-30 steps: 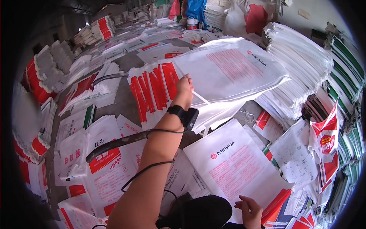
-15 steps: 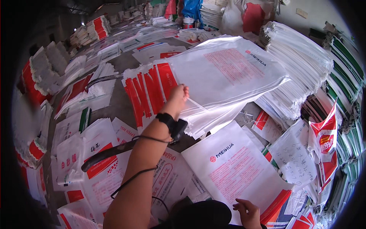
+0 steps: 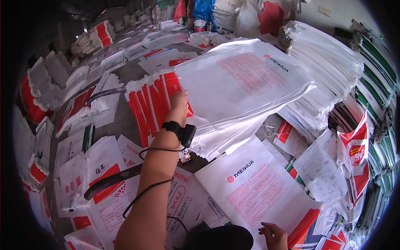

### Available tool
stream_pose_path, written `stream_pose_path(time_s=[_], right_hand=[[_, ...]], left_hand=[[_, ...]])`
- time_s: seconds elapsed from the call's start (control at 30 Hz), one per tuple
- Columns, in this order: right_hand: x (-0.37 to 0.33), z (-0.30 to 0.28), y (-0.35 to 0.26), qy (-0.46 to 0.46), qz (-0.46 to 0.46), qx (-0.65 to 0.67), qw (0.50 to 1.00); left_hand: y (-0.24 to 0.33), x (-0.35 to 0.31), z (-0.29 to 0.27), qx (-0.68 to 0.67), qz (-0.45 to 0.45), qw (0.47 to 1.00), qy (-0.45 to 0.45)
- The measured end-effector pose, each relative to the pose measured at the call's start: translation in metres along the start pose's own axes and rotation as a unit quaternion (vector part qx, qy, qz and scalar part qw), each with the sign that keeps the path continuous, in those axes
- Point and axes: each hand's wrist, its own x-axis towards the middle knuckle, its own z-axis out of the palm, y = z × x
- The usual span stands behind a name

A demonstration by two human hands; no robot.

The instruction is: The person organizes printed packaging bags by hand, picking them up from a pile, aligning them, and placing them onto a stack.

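A stack of flat white bags with red ends lies ahead of me, its red ends fanned out on the left. My left hand reaches forward to the near red corner of the top bag, fingers closed on its edge. The fingertips are partly hidden behind the hand. At the lower right, my right hand hovers over or rests on a nearer white bag with red print and a red end. Its fingers are loosely bent and apart, with nothing visible in them.
Tall stacks of white bags and green-edged bags stand on the right. Loose printed bags cover the floor at left. A dark curved bar lies beside my left forearm. A white bucket stands at the back.
My left hand has moved left along the near edge of the top bag, onto its red end. My right hand has shifted slightly right and down. The view has turned a little.
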Motion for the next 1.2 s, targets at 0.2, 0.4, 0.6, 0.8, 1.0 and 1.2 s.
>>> stream_pose_path(time_s=[0.2, 0.4, 0.6, 0.8, 1.0, 1.2], right_hand=[[0.012, 0.006, 0.005, -0.014, -0.021, -0.005, 1.000], [0.065, -0.002, -0.013, -0.055, -0.076, -0.060, 0.994], [0.211, 0.039, -0.115, -0.024, -0.248, 0.062, 0.966], [0.400, 0.134, -0.188, 0.166, -0.282, -0.057, 0.943], [0.441, 0.148, -0.190, -0.125, -0.126, -0.002, 0.984], [0.420, 0.167, -0.187, 0.005, -0.213, -0.157, 0.964]], left_hand=[[-0.024, -0.049, 0.015, -0.054, 0.008, 0.994, -0.099], [-0.035, -0.113, 0.031, -0.027, 0.002, 0.986, -0.167], [-0.036, -0.120, 0.024, 0.141, 0.061, 0.974, -0.168], [-0.056, -0.130, 0.043, 0.411, 0.356, 0.823, -0.165], [-0.039, -0.120, 0.024, 0.293, 0.131, 0.886, -0.334], [0.029, -0.038, 0.011, 0.337, -0.050, 0.913, -0.224]])
